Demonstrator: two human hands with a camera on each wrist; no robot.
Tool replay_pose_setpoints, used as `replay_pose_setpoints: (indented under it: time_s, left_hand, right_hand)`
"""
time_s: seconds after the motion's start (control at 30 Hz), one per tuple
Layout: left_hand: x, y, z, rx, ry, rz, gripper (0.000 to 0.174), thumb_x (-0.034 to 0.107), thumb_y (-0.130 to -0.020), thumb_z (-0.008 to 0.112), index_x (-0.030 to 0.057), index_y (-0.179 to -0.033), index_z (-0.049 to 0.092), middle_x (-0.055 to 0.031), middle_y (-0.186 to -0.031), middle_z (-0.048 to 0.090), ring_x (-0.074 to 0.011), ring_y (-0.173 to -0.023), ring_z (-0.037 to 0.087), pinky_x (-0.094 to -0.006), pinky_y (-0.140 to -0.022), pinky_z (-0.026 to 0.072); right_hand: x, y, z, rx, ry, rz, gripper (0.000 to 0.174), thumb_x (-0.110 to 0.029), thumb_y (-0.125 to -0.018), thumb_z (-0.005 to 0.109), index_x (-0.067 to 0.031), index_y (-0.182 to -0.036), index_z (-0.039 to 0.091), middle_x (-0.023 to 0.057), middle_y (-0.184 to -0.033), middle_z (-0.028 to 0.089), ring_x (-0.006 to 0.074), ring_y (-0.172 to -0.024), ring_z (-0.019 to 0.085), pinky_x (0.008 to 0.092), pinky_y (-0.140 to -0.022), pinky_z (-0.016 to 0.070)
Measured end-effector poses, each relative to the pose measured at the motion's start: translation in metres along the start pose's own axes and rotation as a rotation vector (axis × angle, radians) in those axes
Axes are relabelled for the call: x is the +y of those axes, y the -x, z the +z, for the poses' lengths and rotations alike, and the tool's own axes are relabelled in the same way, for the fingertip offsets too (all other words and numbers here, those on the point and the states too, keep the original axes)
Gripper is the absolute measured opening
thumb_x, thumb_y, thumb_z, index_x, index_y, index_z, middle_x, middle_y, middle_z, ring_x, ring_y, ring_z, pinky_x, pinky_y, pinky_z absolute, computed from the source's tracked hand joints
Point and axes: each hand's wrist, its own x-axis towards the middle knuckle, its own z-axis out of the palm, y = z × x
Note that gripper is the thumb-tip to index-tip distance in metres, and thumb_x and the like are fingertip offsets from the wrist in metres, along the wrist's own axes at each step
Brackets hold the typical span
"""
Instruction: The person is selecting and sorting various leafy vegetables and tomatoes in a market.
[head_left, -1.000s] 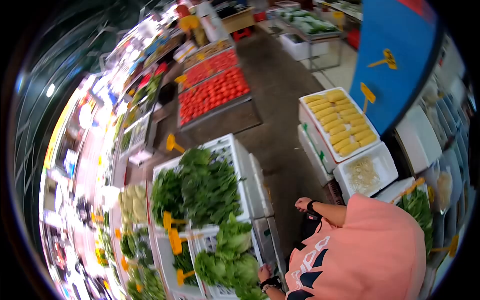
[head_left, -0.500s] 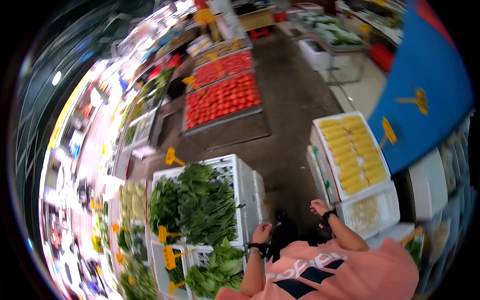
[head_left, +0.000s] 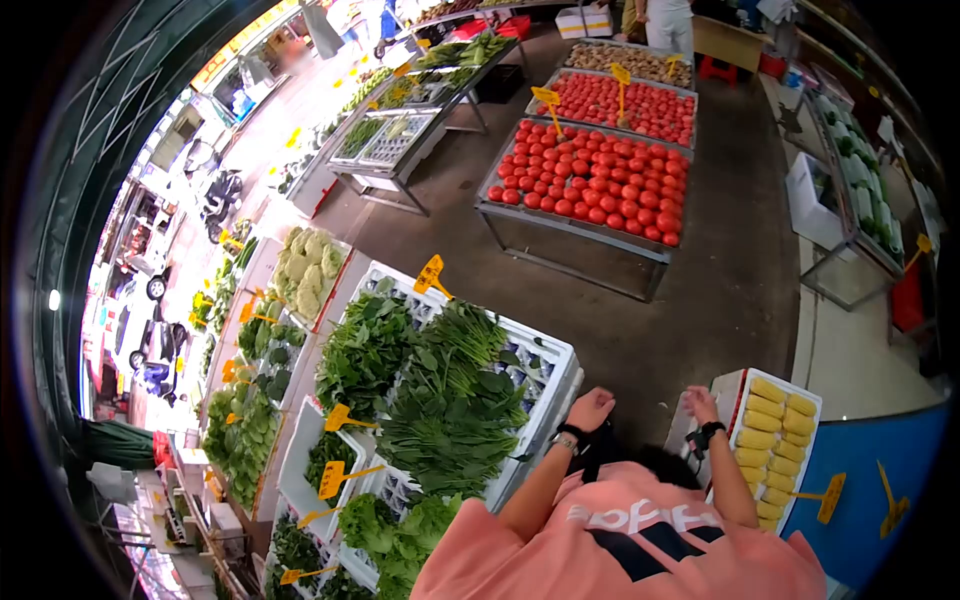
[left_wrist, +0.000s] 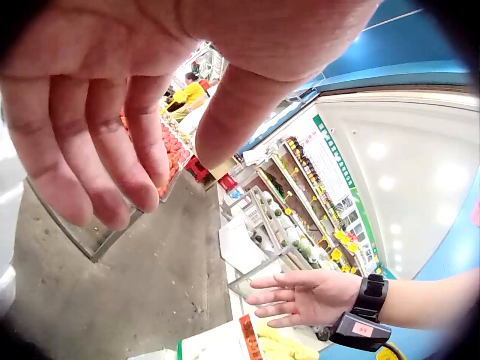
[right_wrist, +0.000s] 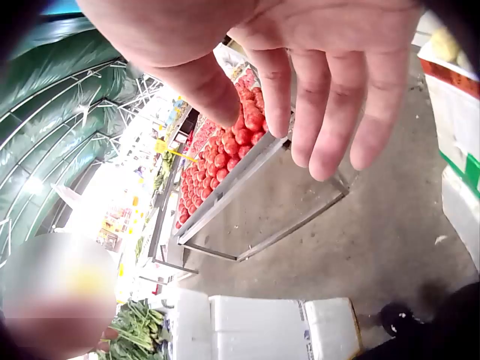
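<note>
My left hand (head_left: 590,408) is held out beside the white crate (head_left: 555,350) of dark leafy greens (head_left: 450,400), with nothing in it. Close up in the left wrist view, the fingers (left_wrist: 105,142) hang loose and the thumb stands apart. My right hand (head_left: 700,403) hovers near the foam box of yellow corn cobs (head_left: 765,415), also holding nothing. Its relaxed fingers (right_wrist: 326,112) show in the right wrist view, and the left wrist view catches its open palm. Each wrist wears a black strap; the right one carries a small device (left_wrist: 360,330).
A metal stand of red tomatoes (head_left: 600,185) stands ahead across the concrete floor (head_left: 590,335). Cauliflower (head_left: 305,270), lettuce (head_left: 400,540) and yellow price tags (head_left: 335,478) lie to the left. A blue panel (head_left: 870,480) rises at the right, behind the corn.
The head view has swung left, so the tomato stand and corn box appear farther right. My left hand has come up and forward from beside the lettuce; both hands remain without anything held.
</note>
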Motion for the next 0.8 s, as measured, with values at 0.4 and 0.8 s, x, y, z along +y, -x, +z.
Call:
replay_pose_setpoints:
  time_s: [0.4, 0.8]
  left_hand:
    - [0.072, -0.180, 0.007, 0.125, 0.272, 0.038, 0.034, 0.000, -0.081, 0.073, 0.0036, -0.114, 0.066, -0.0076, -0.100, 0.072, -0.0179, -0.091, 0.070, -0.0332, -0.082, 0.0582]
    - [0.188, -0.367, 0.017, 0.350, 0.074, -0.142, 0.023, 0.014, -0.089, 0.075, 0.0061, -0.110, 0.072, -0.0091, -0.091, 0.074, -0.0183, -0.082, 0.071, -0.0341, -0.076, 0.0578]
  right_hand:
    - [-0.084, -0.237, -0.063, -0.124, 0.053, 0.130, 0.032, -0.027, -0.099, 0.068, -0.0170, -0.129, 0.064, -0.0002, -0.103, 0.070, 0.0121, -0.078, 0.068, 0.0281, -0.062, 0.0532]
    - [-0.226, -0.467, -0.085, -0.115, 0.436, -0.200, 0.040, -0.018, -0.092, 0.077, -0.0052, -0.128, 0.064, 0.0117, -0.107, 0.074, 0.0232, -0.101, 0.071, 0.0381, -0.089, 0.0575]
